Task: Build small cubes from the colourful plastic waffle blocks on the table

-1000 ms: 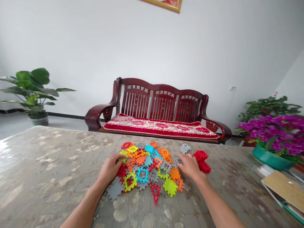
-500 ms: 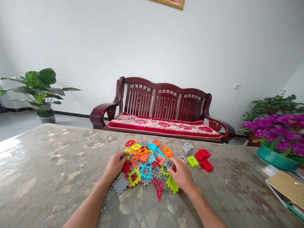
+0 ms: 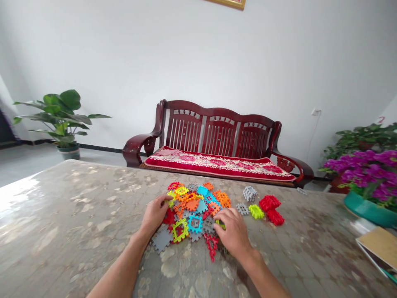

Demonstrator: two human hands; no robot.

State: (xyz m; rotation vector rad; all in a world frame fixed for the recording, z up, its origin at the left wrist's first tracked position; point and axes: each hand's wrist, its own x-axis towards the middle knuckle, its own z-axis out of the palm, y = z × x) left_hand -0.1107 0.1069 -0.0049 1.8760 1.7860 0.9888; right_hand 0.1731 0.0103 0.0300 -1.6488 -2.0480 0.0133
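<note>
A heap of colourful interlocking plastic tiles (image 3: 195, 207) lies on the patterned table (image 3: 77, 207): orange, blue, grey, lime and red pieces. My left hand (image 3: 155, 215) rests on the heap's left edge, fingers curled against a lime tile. My right hand (image 3: 232, 231) lies palm down on the heap's right front, fingers bent over a lime tile; whether it grips it is hidden. To the right sit a lone lime tile (image 3: 256, 211), a grey tile (image 3: 242, 208), a grey stack (image 3: 249, 193) and red stacks (image 3: 271, 208).
Beyond the table stands a dark wooden bench (image 3: 217, 140) with a red cushion. A potted green plant (image 3: 63, 120) is far left. A teal pot of purple flowers (image 3: 369, 182) and a booklet (image 3: 378, 246) occupy the table's right edge.
My right hand drew back from the red stacks to the heap's right front, leaving a lime tile beside them. The left hand stayed put. The camera turned slightly left.
</note>
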